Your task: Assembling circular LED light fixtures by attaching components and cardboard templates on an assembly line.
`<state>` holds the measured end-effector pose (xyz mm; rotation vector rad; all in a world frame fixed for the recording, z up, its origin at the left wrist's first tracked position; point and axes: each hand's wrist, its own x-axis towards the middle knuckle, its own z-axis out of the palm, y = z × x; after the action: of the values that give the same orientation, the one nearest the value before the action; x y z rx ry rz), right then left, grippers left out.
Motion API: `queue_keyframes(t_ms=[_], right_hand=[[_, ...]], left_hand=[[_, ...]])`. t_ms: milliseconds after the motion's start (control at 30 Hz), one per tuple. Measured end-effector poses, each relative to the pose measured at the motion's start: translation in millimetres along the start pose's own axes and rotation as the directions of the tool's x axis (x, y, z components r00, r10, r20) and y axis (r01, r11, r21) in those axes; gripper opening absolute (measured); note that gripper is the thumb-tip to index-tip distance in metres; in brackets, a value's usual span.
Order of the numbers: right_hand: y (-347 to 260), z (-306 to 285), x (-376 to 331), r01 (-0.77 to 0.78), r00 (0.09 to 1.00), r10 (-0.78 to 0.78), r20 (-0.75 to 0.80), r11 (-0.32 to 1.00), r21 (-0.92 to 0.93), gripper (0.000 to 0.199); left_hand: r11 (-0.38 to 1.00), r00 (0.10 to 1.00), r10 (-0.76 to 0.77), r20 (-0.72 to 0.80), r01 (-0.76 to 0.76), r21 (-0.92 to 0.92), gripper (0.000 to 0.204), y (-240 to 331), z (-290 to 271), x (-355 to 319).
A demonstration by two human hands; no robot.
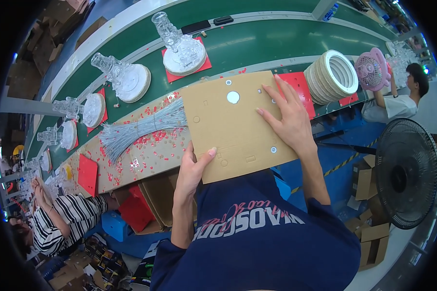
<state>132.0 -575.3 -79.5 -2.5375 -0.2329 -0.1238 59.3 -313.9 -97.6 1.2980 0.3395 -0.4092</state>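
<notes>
A flat brown cardboard sheet (228, 128) with one large round hole, a few small holes and pressed outlines is held level in front of my chest. My left hand (192, 169) grips its near left edge, thumb on top and the other fingers mostly hidden beneath. On the sheet's right part lies my right hand (290, 119), fingers stretched out and spread over the surface. A bundle of thin silvery wires (143, 127) lies just left of the sheet and partly passes behind it. Beyond the sheet's right edge shows a red panel (298, 89).
Clear plastic pieces on white round bases (184, 57) stand along the green conveyor (257, 41). White rings (325, 80) are stacked beside a pink fan (372, 69). Small red bits litter the table. A black fan (407, 173) stands at right; co-workers sit left and far right.
</notes>
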Motion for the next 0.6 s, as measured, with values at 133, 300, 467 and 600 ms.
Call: queue_keyframes(t_ms=[133, 300, 467, 600], right_hand=[[-30.9, -5.8, -16.4, 0.194, 0.98, -0.196, 0.021, 0.94, -0.28, 0.065], [-56.5, 3.1, -51.7, 0.4, 0.867, -0.376, 0.327, 0.916, -0.008, 0.067], [-59.4, 1.8, -46.7, 0.388, 0.875, -0.363, 0.32, 0.921, -0.017, 0.066], [-54.4, 6.8, -48.2, 0.381, 0.886, -0.351, 0.304, 0.923, -0.045, 0.066]], left_hand=[[1.0, 1.0, 0.024, -0.009, -0.025, -0.007, 0.059, 2.3, 0.5, -0.4], [1.0, 0.998, -0.013, -0.057, 0.012, -0.007, 0.059, 6.2, 3.0, 4.6], [0.999, 0.994, 0.022, 0.109, -0.016, -0.052, 0.067, 7.0, -10.7, 3.9], [0.998, 0.995, -0.001, 0.101, 0.007, -0.055, 0.07, 7.7, -10.5, 3.2]])
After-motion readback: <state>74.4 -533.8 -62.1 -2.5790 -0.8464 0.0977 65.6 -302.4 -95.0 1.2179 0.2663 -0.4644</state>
